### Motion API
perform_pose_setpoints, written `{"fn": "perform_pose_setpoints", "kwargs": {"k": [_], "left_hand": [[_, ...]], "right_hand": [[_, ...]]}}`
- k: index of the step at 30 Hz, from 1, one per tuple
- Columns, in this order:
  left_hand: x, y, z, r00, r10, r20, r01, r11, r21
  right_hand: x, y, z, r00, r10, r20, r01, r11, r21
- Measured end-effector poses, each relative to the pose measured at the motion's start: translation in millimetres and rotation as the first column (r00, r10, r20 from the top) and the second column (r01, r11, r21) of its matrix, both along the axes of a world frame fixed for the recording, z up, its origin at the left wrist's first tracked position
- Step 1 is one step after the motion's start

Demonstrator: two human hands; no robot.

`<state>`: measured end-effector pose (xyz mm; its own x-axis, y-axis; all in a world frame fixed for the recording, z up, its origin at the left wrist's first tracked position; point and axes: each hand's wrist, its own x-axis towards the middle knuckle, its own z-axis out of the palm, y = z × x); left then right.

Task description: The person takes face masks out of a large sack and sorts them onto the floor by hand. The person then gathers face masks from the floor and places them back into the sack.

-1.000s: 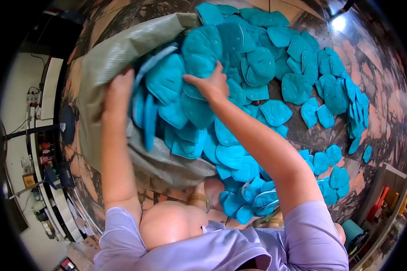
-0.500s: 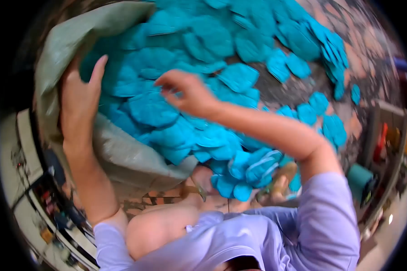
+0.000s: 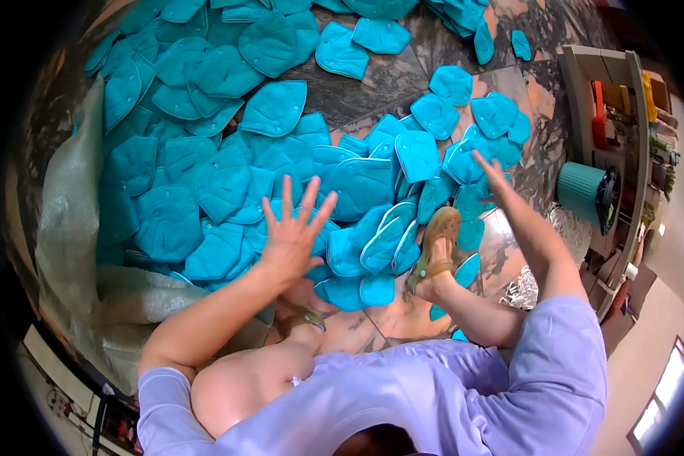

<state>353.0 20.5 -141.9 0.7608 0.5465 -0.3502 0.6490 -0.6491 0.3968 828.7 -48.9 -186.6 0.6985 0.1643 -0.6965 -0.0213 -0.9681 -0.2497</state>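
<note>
A wide heap of teal padded pieces [image 3: 228, 175] with pale edges, shaped like folded face masks, covers the floor before me. My left hand [image 3: 292, 239] is over the near side of the heap, its fingers spread and nothing in them. Whether its fingertips touch the pieces I cannot tell. At the right, my right hand [image 3: 496, 185] has its fingers stretched out beside a smaller cluster of teal pieces [image 3: 482, 148], holding nothing. A whitish woven sack [image 3: 68, 220] lies at the left, its mouth around part of the heap.
My sandalled feet stand at the heap's near edge, a brown sandal [image 3: 439, 235] against the pieces. Patterned stone tiles [image 3: 357, 330] form the floor. To the right are a teal bin [image 3: 581, 190] with a black liner, crumpled silvery material [image 3: 523, 289] and a shelf unit [image 3: 612, 64].
My left hand has let go of the sack and moved right over the heap. My right hand has swung right, its fingers now extended. The sack's edge sits lower, and the view has shifted.
</note>
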Motion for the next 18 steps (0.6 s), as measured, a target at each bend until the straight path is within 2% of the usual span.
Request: {"fn": "perform_pose_setpoints", "kwargs": {"k": [2, 3, 5, 6, 7, 9, 10, 11, 13, 14, 16, 17, 18], "left_hand": [[-0.5, 18.9, -10.6, 0.988, 0.137, -0.069, -0.134, 0.990, 0.051], [0.9, 26.9, -17.6, 0.977, 0.193, -0.096, -0.193, 0.981, 0.005], [3.9, 37.9, -31.2, 0.939, 0.305, -0.156, -0.319, 0.945, -0.075], [8.7, 37.8, -34.8, 0.950, 0.253, -0.184, -0.256, 0.967, 0.004], [13.7, 38.9, -37.3, 0.954, 0.254, -0.157, -0.256, 0.967, 0.011], [20.1, 43.2, -43.2, 0.961, 0.256, -0.106, -0.254, 0.967, 0.026], [21.1, 46.2, -52.7, 0.961, 0.276, -0.019, -0.275, 0.961, 0.038], [24.2, 51.2, -55.0, 0.953, 0.301, 0.037, -0.303, 0.952, 0.041], [25.2, 48.3, -88.7, 0.936, 0.330, 0.125, -0.343, 0.933, 0.108], [23.8, 50.7, -83.8, 0.916, 0.359, 0.178, -0.368, 0.930, 0.019], [13.2, 57.6, -101.1, 0.888, 0.389, 0.246, -0.382, 0.921, -0.077], [10.2, 65.0, -96.9, 0.862, 0.423, 0.279, -0.398, 0.906, -0.142], [8.3, 68.9, -92.4, 0.816, 0.503, 0.285, -0.424, 0.856, -0.296]], "right_hand": [[-39.0, -1.2, -26.2, 0.993, 0.120, -0.012, -0.120, 0.992, -0.044], [-62.7, 5.7, -24.1, 0.992, 0.125, 0.001, -0.125, 0.992, -0.025], [-89.4, 18.4, -20.9, 0.984, 0.155, -0.085, -0.153, 0.988, 0.032], [-103.8, 21.6, -21.9, 0.967, 0.231, -0.104, -0.225, 0.972, 0.071], [-120.2, 25.1, -21.8, 0.943, 0.309, -0.120, -0.297, 0.949, 0.110], [-159.8, 39.6, -20.1, 0.932, 0.357, -0.065, -0.349, 0.931, 0.106], [-167.2, 39.7, -39.9, 0.896, 0.444, -0.018, -0.437, 0.888, 0.141], [-188.5, 50.3, -31.4, 0.868, 0.494, -0.036, -0.482, 0.859, 0.172], [-233.0, 62.2, -31.8, 0.812, 0.582, -0.043, -0.541, 0.778, 0.318], [-256.8, 75.1, -12.1, 0.834, 0.541, -0.114, -0.491, 0.819, 0.297], [-277.0, 78.4, -34.1, 0.843, 0.519, -0.141, -0.394, 0.775, 0.494], [-299.9, 85.0, -10.6, 0.826, 0.373, -0.423, -0.074, 0.816, 0.573], [-308.5, 87.0, -14.0, 0.804, 0.325, -0.498, 0.014, 0.826, 0.563]]}}
